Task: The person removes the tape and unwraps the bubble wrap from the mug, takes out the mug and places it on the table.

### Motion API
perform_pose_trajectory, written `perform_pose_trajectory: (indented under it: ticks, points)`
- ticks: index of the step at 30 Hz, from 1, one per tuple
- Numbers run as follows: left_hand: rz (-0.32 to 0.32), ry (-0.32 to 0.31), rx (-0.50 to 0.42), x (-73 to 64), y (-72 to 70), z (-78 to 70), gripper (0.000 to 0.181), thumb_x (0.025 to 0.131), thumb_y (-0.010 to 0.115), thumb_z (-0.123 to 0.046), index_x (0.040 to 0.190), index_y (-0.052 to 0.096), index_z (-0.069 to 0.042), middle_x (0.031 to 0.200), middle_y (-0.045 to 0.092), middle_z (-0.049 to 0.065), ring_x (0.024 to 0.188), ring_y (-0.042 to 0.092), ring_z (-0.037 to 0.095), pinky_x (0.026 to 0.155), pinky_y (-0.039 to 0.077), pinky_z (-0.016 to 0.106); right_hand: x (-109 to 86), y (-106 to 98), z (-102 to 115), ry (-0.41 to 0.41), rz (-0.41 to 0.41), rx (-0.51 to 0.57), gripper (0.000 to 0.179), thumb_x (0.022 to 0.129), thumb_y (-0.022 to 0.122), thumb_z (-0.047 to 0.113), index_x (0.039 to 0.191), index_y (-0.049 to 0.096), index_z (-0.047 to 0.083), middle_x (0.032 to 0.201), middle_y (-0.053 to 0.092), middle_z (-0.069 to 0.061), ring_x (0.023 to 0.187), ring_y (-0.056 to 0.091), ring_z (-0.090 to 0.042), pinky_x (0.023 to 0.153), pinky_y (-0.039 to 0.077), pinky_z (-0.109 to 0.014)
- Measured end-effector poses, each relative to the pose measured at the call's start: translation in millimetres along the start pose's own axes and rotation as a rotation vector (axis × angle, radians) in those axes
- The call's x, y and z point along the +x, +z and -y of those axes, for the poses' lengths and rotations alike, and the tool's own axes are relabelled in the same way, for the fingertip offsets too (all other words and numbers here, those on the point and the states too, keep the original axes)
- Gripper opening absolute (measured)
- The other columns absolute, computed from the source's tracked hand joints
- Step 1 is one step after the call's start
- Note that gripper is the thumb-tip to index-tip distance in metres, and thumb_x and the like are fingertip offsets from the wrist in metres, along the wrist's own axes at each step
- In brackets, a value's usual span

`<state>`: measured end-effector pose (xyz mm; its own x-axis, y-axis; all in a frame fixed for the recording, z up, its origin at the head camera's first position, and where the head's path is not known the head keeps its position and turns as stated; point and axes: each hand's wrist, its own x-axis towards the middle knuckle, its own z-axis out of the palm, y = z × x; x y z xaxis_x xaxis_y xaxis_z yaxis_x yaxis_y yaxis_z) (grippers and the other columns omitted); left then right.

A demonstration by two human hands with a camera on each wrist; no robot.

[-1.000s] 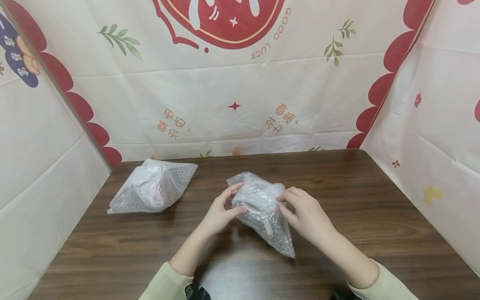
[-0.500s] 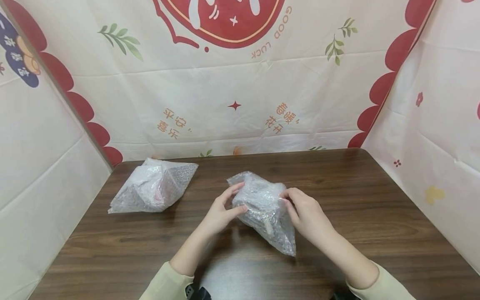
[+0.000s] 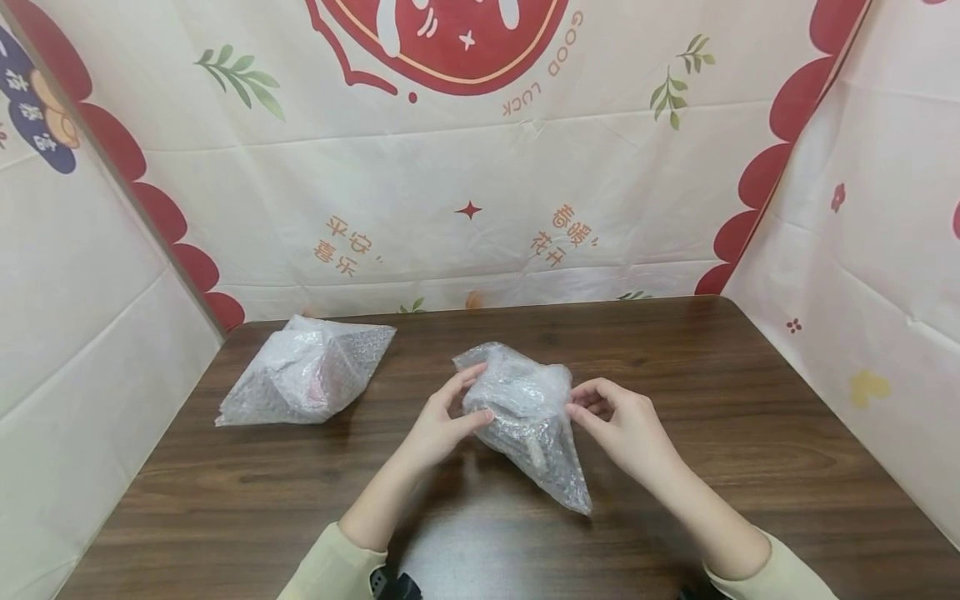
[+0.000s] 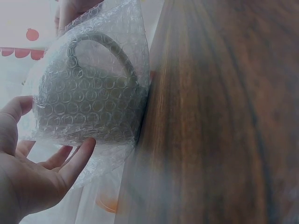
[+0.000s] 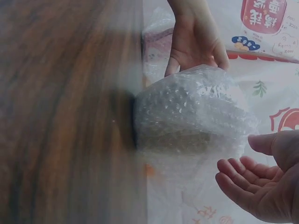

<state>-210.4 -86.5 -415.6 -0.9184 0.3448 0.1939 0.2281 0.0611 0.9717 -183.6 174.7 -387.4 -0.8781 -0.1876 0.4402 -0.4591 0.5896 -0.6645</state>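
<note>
A clear bubble-wrap bag (image 3: 521, 408) stands on the brown table, and inside it a greenish mug with a looped handle (image 4: 119, 53) shows through in the left wrist view. My left hand (image 3: 438, 429) holds the bag's left side, thumb in front and fingers spread around behind. At the opposite side is my right hand (image 3: 630, 429), thumb and bent fingers by the bag's right edge. In the right wrist view the right hand's fingers (image 5: 238, 179) are loosely bent and parted from the thumb, with no wrap plainly between them.
A second bubble-wrapped parcel (image 3: 303, 375), with something pinkish inside, lies at the table's back left. The wood-grain table (image 3: 750, 417) ends against a printed white cloth backdrop (image 3: 420, 183), with cloth sides left and right.
My right hand has drawn back slightly to the right, from the bag's surface to its right edge. The left hand and the bag have stayed nearly in place.
</note>
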Motion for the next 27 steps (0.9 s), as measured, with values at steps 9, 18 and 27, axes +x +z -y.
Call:
perform_pose_trajectory:
  ticks: [9,18,27]
  points:
    - [-0.014,0.014,-0.008,0.4,1.7,0.1,0.066,0.085,0.067,-0.001,0.145,0.041,-0.01,0.137,0.047,0.018,0.116,0.051,0.029,0.079,0.052,0.036,-1.8,8,-6,0.079,-0.004,0.076,0.023,0.083,0.075,0.009,0.104,0.064,0.005,0.09,0.069,-0.004,0.073,0.066,-0.012,0.061,0.053,-0.026]
    - [-0.007,0.018,0.004,0.0,-0.1,0.9,0.065,0.084,0.069,-0.002,0.143,0.044,-0.015,0.139,0.047,0.014,0.127,0.044,0.026,0.097,0.043,0.04,-3.2,13,-8,0.016,-0.068,0.049,0.02,0.078,0.078,0.005,0.095,0.068,0.007,0.078,0.066,0.002,0.065,0.061,-0.008,0.057,0.05,-0.023]
    - [0.002,0.022,-0.009,0.0,0.4,-0.3,0.065,0.084,0.068,0.0,0.144,0.044,-0.014,0.136,0.049,0.014,0.122,0.049,0.026,0.095,0.045,0.039,-2.2,13,-7,0.032,-0.015,0.066,0.015,0.081,0.075,0.004,0.092,0.065,0.007,0.069,0.059,0.007,0.061,0.055,-0.009,0.056,0.046,-0.023]
